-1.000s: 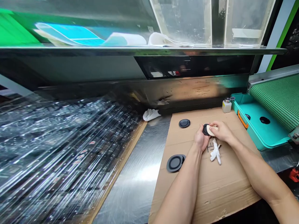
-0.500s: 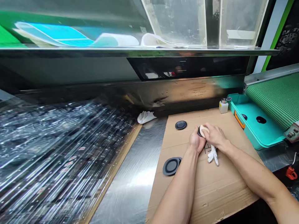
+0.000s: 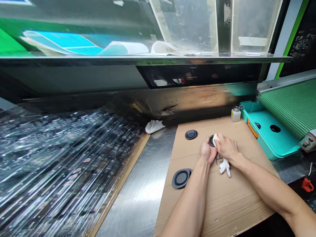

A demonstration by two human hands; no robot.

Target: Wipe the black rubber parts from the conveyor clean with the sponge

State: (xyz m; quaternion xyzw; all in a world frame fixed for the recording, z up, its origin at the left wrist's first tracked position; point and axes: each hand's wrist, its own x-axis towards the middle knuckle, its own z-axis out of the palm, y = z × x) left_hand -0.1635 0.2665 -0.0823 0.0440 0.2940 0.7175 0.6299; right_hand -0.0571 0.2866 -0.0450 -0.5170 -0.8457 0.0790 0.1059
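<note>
In the head view, a black disc (image 3: 211,141) is held in the left hand (image 3: 208,152), at its fingers. A pale pad (image 3: 215,138) is gripped by the right hand (image 3: 227,147) and held against the disc's edge. A white glove (image 3: 224,168) is seen just nearer than the right hand, on cardboard (image 3: 237,204). Left of the left hand, two dark round pieces (image 3: 191,134) are placed, one farther, one nearer. A bottle (image 3: 236,115) is set beyond the right hand.

Table (image 3: 148,177): brushed metal, glossy. Sheet (image 3: 227,204): matt cardboard. Tray (image 3: 282,142), three o'clock: smooth plastic. Held disc (image 3: 211,141): matt, seemingly plastic.
</note>
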